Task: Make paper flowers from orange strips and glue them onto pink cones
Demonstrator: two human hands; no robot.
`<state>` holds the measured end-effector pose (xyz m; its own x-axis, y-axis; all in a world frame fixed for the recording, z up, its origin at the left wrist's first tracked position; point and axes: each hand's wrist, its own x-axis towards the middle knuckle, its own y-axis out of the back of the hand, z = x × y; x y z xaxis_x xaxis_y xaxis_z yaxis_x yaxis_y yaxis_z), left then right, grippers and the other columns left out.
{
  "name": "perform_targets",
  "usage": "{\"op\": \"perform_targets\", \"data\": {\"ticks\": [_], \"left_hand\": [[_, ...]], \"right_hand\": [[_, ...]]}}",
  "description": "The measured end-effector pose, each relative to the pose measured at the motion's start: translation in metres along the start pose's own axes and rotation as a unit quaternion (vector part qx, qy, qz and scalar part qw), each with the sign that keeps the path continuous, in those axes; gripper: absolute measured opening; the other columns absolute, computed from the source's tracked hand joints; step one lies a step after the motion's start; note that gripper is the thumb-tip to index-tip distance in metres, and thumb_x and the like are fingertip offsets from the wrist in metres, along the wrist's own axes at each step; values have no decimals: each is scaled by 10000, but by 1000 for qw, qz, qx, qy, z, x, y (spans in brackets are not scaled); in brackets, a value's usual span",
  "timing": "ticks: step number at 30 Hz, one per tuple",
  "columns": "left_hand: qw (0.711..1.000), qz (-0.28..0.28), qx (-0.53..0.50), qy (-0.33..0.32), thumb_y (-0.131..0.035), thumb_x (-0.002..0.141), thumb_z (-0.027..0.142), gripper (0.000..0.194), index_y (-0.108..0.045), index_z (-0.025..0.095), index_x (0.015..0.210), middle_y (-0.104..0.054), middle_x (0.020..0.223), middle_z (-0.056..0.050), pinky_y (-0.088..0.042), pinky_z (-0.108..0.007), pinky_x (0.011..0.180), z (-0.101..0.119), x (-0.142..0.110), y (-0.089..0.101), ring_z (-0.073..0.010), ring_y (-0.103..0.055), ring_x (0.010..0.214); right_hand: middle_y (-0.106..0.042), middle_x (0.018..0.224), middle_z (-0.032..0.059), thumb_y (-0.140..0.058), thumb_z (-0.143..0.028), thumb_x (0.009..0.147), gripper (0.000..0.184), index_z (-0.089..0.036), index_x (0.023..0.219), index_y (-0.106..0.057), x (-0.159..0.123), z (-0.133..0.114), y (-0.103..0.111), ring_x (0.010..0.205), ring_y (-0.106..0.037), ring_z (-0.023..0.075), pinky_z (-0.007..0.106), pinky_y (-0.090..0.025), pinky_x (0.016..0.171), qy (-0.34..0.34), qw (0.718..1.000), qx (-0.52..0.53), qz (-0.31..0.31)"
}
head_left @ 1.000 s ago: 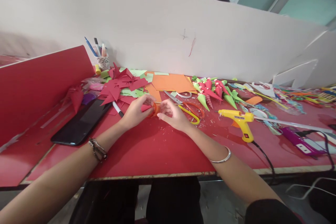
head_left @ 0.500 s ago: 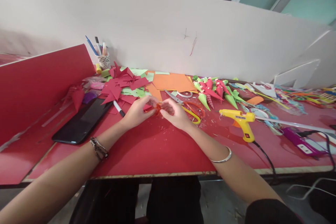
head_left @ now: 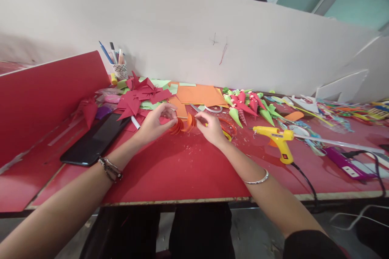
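Between my hands, just above the red tabletop [head_left: 182,174], stretches an orange strip of paper [head_left: 183,126] in curved, layered folds. My left hand [head_left: 157,120] pinches its left end and my right hand [head_left: 211,128] pinches its right end. Behind my right hand lie scissors [head_left: 232,127] with orange and yellow handles, partly covered by it. A white marker [head_left: 135,122] sits beside my left hand, its lower end hidden. Orange paper sheets [head_left: 202,95] are spread out beyond my hands.
At left are a black phone [head_left: 94,139], red paper pieces [head_left: 142,95] and a pen cup [head_left: 120,71]. To the right are red and green paper cones [head_left: 246,105], a yellow glue gun [head_left: 279,141] with its cord, and a purple power strip [head_left: 349,164]. A white board [head_left: 182,28] stands behind.
The orange paper was bunched between my fingertips half a second ago. My hands have since moved apart, and it is now drawn out sideways into separate curved folds.
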<state>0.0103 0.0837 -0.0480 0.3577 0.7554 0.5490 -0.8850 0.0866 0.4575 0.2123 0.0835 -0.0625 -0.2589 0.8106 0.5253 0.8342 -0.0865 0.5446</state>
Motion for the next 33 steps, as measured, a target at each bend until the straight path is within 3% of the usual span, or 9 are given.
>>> {"op": "perform_targets", "data": {"ticks": [4, 12, 17, 24, 30, 33], "left_hand": [[998, 23, 60, 14, -511, 762, 243, 217, -458, 174, 962, -525, 742, 0, -437, -248, 655, -7, 1, 2, -106, -524, 680], [981, -60, 184, 26, -510, 749, 291, 141, -540, 174, 822, -582, 790, -15, -434, -266, 671, -25, 1, 0, -130, -548, 708], [973, -100, 210, 11, -501, 748, 338, 177, -556, 184, 815, -599, 786, -13, -433, -268, 673, -29, 0, 1, -143, -555, 722], [971, -126, 201, -23, -449, 748, 206, 114, -555, 191, 787, -587, 810, -17, -430, -264, 706, -37, 0, 0, -143, -546, 755], [978, -92, 179, -52, -438, 752, 171, 127, -562, 188, 774, -515, 844, -27, -428, -246, 728, -30, 0, 1, -127, -525, 766], [964, -75, 242, -84, -435, 769, 181, 136, -569, 194, 787, -496, 891, -36, -422, -238, 713, -22, -1, 4, -132, -515, 793]], "right_hand": [[-585, 776, 38, -486, -236, 759, 131, -173, 773, -601, 4, 16, 6, 714, -543, 149, 262, -430, 613, -7, 999, -29, 32], [-603, 767, 46, -493, -169, 749, 149, -156, 782, -638, 5, 37, 7, 720, -553, 148, 277, -429, 667, -33, 995, -98, -2], [-629, 774, 51, -495, -153, 747, 156, -155, 783, -646, 5, 38, 5, 724, -566, 149, 291, -429, 697, -34, 993, -108, -19], [-638, 778, 53, -504, -150, 743, 151, -161, 774, -652, 6, 42, 2, 705, -574, 146, 286, -433, 676, -39, 992, -115, -31], [-629, 824, 58, -445, -119, 764, 205, -162, 816, -639, 7, 40, -1, 750, -576, 152, 282, -433, 697, -32, 991, -122, -34], [-615, 882, 71, -414, -101, 769, 242, -163, 904, -604, 8, 36, 1, 753, -571, 149, 275, -440, 683, -30, 992, -123, -28]]}}
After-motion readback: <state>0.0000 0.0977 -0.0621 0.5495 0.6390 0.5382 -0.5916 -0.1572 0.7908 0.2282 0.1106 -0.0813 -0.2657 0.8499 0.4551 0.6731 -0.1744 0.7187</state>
